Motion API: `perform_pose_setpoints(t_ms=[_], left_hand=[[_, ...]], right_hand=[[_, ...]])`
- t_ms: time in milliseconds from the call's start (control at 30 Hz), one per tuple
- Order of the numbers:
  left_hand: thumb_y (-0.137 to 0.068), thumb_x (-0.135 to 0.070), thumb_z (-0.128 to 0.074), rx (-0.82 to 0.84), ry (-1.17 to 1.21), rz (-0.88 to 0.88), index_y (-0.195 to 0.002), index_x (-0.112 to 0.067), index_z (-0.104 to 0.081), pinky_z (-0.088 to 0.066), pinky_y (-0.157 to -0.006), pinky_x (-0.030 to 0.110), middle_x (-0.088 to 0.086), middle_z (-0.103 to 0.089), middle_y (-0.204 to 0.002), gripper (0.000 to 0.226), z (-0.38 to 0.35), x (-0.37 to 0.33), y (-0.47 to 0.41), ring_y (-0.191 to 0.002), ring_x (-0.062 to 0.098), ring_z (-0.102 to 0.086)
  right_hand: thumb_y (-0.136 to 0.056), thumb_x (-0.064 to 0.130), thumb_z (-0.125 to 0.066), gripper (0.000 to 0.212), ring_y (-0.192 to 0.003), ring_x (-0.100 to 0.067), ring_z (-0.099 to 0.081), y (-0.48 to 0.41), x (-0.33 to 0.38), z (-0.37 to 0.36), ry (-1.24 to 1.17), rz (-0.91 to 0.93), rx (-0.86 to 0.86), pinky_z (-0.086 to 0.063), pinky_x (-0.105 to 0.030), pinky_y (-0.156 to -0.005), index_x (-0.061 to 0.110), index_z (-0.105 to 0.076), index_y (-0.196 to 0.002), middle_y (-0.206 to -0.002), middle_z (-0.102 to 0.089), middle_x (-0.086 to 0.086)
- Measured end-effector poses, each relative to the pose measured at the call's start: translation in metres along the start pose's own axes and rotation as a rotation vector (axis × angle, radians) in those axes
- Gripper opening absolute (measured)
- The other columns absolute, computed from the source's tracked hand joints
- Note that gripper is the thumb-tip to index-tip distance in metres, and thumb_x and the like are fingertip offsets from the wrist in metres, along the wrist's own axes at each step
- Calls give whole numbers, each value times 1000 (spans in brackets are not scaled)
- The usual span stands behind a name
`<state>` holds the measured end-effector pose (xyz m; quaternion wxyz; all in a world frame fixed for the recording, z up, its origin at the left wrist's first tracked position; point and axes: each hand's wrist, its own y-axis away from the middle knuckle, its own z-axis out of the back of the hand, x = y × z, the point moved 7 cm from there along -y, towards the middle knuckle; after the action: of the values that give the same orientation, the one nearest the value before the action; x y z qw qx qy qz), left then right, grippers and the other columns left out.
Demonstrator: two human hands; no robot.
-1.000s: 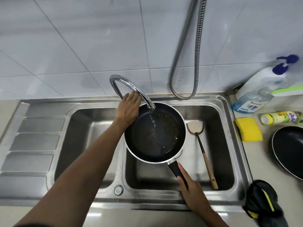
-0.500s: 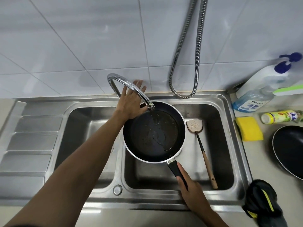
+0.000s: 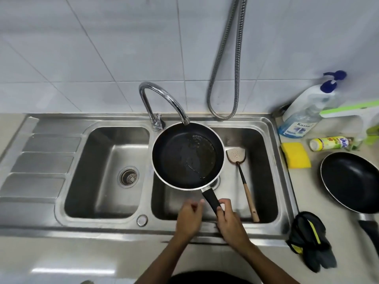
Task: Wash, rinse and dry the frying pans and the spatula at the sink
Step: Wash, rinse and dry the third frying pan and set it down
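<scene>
A person stands at a steel double sink (image 3: 246, 119); the right hand (image 3: 230, 221) is curled round the black handle (image 3: 209, 198) of a dark frying pan (image 3: 180, 158), holding it over the right-hand basin; the pan sits straight ahead of both hands, its far rim under the spout of the curved chrome tap (image 3: 164, 99); a thin pool of liquid with brownish residue lies on its floor.

The left hand (image 3: 187, 216), blurred, hovers just left of that handle with fingers loosely bent and nothing in them; whether a fingertip touches the handle cannot be told.

The spatula (image 3: 243, 178) lies in the same basin, just right of the right hand; its speckled head points away beside the pan's rim, and its wooden grip ends near the front wall.

Well to the right of the right hand, on the counter, rests a 2nd frying pan (image 3: 352, 181), black side up; ahead of it lie a yellow sponge (image 3: 296, 157), a small detergent bottle (image 3: 328, 142) on its side and a blue-capped spray bottle (image 3: 305, 115); a black-and-yellow cloth (image 3: 310, 244) sits near the right forearm; the left basin, with its drain (image 3: 128, 177), lies off to the left of the left hand.
</scene>
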<state>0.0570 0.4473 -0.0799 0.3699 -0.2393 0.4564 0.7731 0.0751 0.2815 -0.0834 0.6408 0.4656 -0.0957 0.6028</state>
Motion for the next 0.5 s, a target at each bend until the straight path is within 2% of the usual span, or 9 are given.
perform_pose_setpoints(t_ms=[67,133,200,233,300,367,433,500], left_hand=[[-106,-47,-49,123,196,124,-78,-18,-62,-52,-73,31,1,-69,-76,42,-24,-3,-2,-70,14,-69],[-105,-51,-49,153,443,272,-82,-13,-67,-55,-69,30,2,-69,-72,48,-43,-3,-13,-63,11,-68],[-94,-65,-55,124,578,370,-90,-10,-70,-62,-79,42,8,-75,-84,58,-59,4,-28,-79,22,-73],[-87,-70,-57,115,588,395,-94,-9,-71,-62,-88,47,10,-76,-93,63,-65,7,-31,-90,27,-74],[-90,-69,-57,114,613,435,-101,-9,-70,-59,-96,48,10,-74,-100,62,-74,4,-26,-102,30,-72],[-98,-63,-52,114,630,461,-102,-10,-68,-58,-95,44,10,-72,-98,56,-78,-3,-19,-100,27,-71],[-101,-61,-47,92,612,464,-101,-8,-67,-58,-89,40,10,-71,-94,57,-79,-5,-19,-95,26,-70],[-104,-58,-44,58,612,456,-101,-3,-67,-55,-80,37,11,-69,-87,60,-79,-4,-18,-88,26,-68]], right_hand=[[-107,31,-37,14,-78,-25,-65,1,0,0,-3,-3,5,-52,-38,-69,32,-40,-121,-88,-66,-6],[-108,28,-35,16,-76,-20,-64,2,2,0,8,-1,15,-49,-30,-62,30,-40,-123,-91,-67,-5],[-109,26,-36,17,-73,-13,-64,3,5,0,2,-5,18,-42,-14,-53,27,-40,-125,-92,-67,-4],[-108,25,-36,17,-73,-12,-64,3,6,1,-5,-2,8,-43,-14,-52,26,-40,-125,-93,-67,-4],[-108,25,-38,14,-76,-16,-66,2,6,2,-24,13,-13,-51,-21,-57,27,-40,-122,-96,-69,-5],[-108,29,-37,11,-78,-23,-68,2,3,-1,-25,12,-7,-58,-44,-67,31,-37,-119,-98,-69,-7],[-108,34,-36,13,-83,-24,-69,4,3,-3,-14,13,6,-59,-50,-74,34,-36,-121,-103,-69,-7],[-108,38,-35,18,-86,-22,-70,7,5,-1,-28,23,10,-60,-48,-76,36,-35,-126,-108,-70,-6]])
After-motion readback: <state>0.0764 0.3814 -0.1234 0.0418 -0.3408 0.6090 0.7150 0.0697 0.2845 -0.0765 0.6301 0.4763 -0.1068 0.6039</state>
